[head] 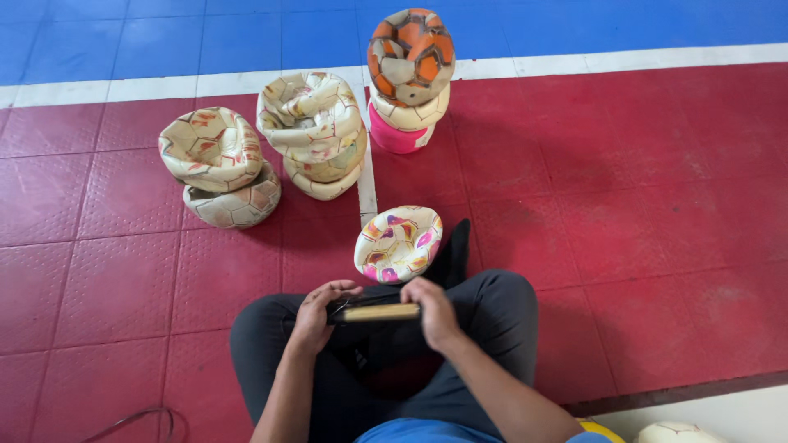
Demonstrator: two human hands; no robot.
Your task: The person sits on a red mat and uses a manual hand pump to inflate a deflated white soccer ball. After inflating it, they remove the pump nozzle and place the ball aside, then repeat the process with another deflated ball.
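Both hands met over the lap of a person seated cross-legged: the left hand (314, 316) pinched the near end of a flat tan wooden stick (382, 312) with a dark part beside it, and the right hand (435, 314) closed around its other end. Just ahead, by the foot, lay a deflated white football shell with pink and yellow panels (399, 243), apparently untouched. Farther off on the red tiled floor (624, 213) stood three stacks of collapsed cream ball shells (310, 131), seemingly finished.

A deflated ball (399, 243) lies just before the hands (373, 316), three ball stacks (316, 131) beyond it.
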